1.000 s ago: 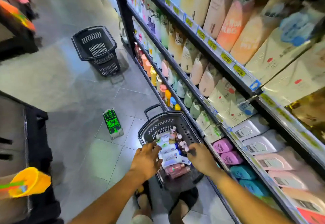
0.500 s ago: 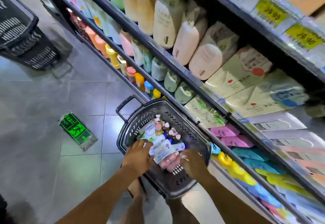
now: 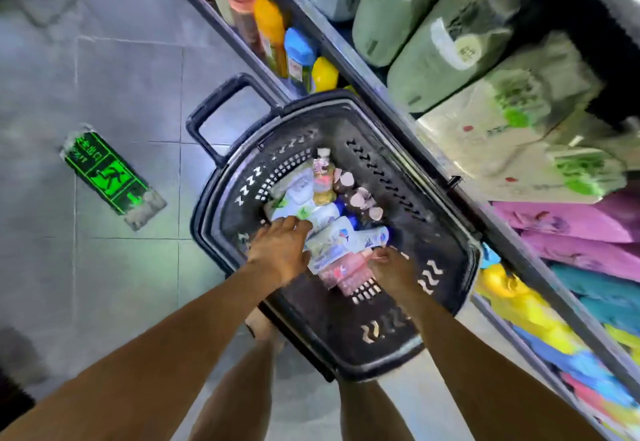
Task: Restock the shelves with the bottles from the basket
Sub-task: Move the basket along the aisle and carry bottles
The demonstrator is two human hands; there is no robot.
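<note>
Your L hand (image 3: 280, 253) lies fingers together on white bottles (image 3: 332, 229) at centre of the basket (image 3: 388, 340), your R hand (image 3: 393, 267) pinches a pink bottle (image 3: 341, 272) nr its near edge, w/ shelves (image 3: 367, 70) just beyond its R rim.

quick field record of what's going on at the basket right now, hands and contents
place: shop aisle, grey tiled floor, stocked shelves on the right
basket: black plastic basket on the floor beside the shelves
contents: white blue-labelled bottles, pink bottles, small brown pink-capped bottles
left hand: rests on the white bottles, fingers fairly straight
right hand: fingers at a pink bottle's end, grip unclear
progress: no bottle lifted out
</note>
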